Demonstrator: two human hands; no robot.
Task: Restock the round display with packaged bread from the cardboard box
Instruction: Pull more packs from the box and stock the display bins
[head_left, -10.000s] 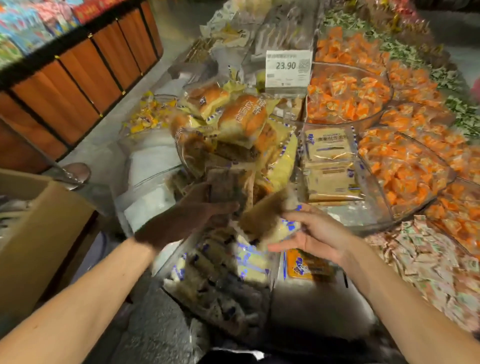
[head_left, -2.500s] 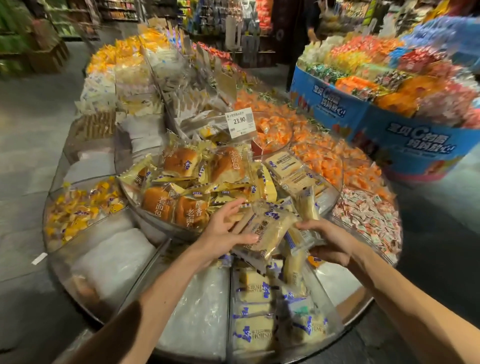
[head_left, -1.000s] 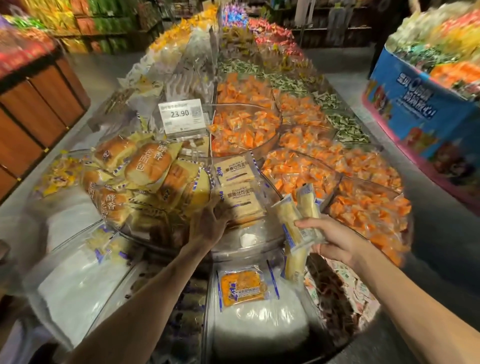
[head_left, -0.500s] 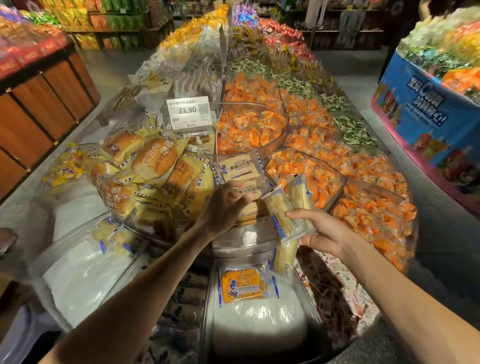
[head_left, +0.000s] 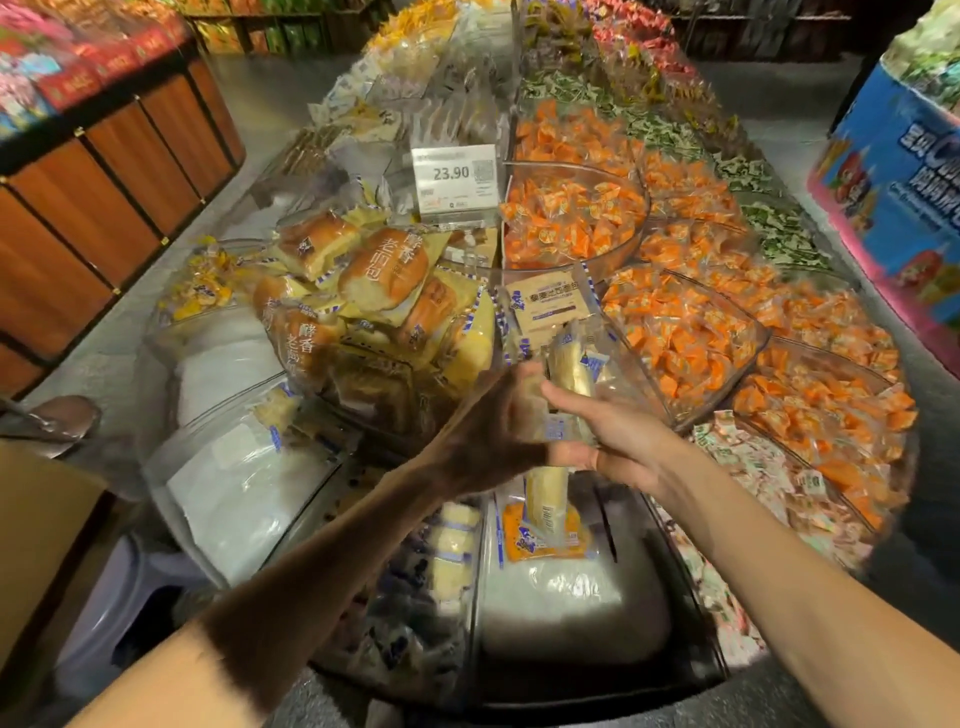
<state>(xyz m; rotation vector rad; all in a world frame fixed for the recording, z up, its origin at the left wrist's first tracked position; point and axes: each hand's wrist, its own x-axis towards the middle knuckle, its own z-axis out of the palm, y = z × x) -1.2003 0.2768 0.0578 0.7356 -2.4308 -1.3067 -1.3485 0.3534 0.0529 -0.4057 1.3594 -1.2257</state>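
Observation:
My left hand (head_left: 488, 431) and my right hand (head_left: 618, 436) meet above the round display (head_left: 691, 670). The right hand grips slim clear bread packets (head_left: 569, 364) that stick up from its fingers, and one more packet (head_left: 545, 499) hangs below it. My left hand's fingers curl round a packet beside the right thumb. Just behind them is a clear bin (head_left: 644, 374) holding flat beige bread packets (head_left: 550, 304). A corner of the cardboard box (head_left: 36, 545) shows at the lower left.
Yellow-wrapped buns (head_left: 384, 275) are heaped left of the bin, under a 23.90 price sign (head_left: 454, 176). Orange candy bins (head_left: 571, 218) fill the right side. Below my hands lie an orange packet (head_left: 540, 540) and white padding. A wooden shelf (head_left: 104, 171) stands left, a blue display (head_left: 893, 182) right.
My left hand has drawn back from the flat packets in the upper bin and closed on a packet at my right hand. The right hand has moved slightly left with its packets.

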